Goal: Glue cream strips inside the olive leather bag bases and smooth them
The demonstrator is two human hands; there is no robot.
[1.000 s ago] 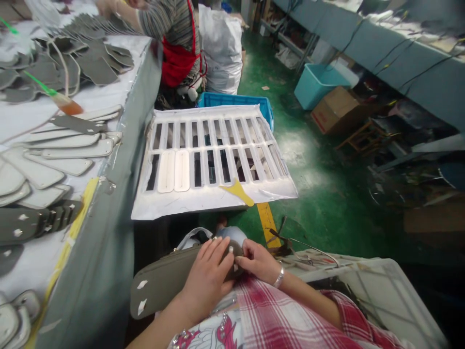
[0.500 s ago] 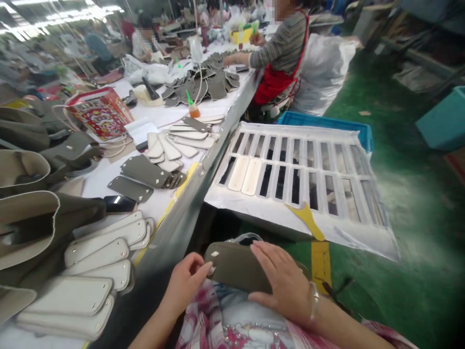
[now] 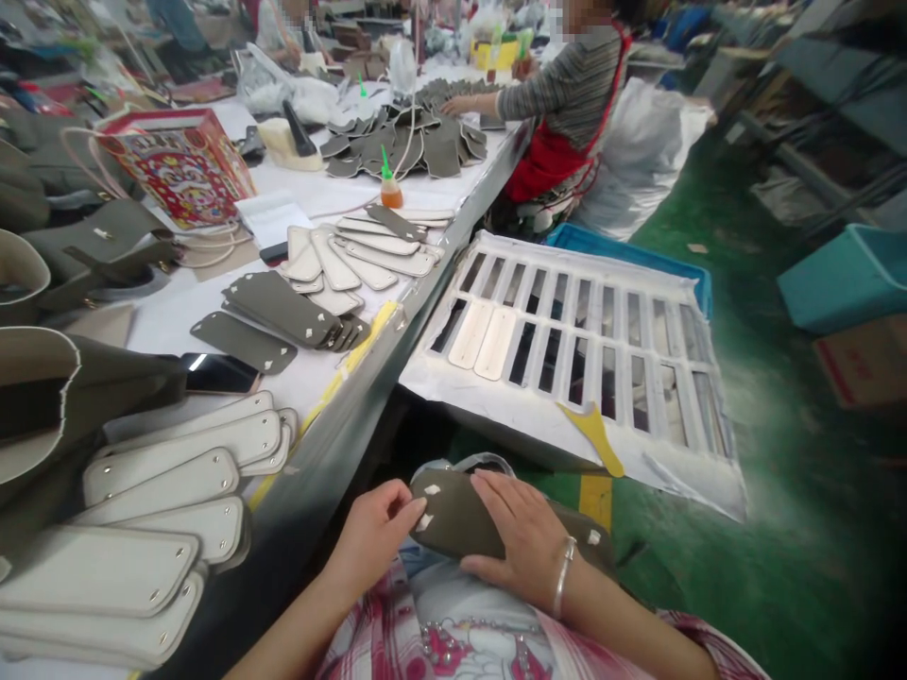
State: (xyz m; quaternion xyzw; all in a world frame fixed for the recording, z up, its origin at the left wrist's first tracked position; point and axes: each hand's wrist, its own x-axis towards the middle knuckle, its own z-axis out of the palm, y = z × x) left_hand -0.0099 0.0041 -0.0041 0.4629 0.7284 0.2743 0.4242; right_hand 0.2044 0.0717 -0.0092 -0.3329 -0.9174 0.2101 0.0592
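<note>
An olive-green leather panel (image 3: 453,515) with small white tabs lies across my lap. My left hand (image 3: 372,538) pinches its near left end, fingers closed on the edge. My right hand (image 3: 521,543) lies flat on top of the panel with fingers stretched out, a silver bracelet on the wrist. To my left, on the white worktable (image 3: 213,331), lie stacks of cream panels (image 3: 156,501) and olive panels (image 3: 283,316).
A white slotted rack (image 3: 581,331) with two cream strips rests over a blue crate ahead, a yellow cut piece (image 3: 599,434) on its edge. A black phone (image 3: 216,373), glue bottle (image 3: 389,189) and red patterned box (image 3: 177,165) sit on the table. A person in a red apron (image 3: 567,104) works farther along.
My view swung left and up to take in the worktable. The olive panel turned on my lap: my left hand went from flat on it to pinching its end, my right now rests on top.
</note>
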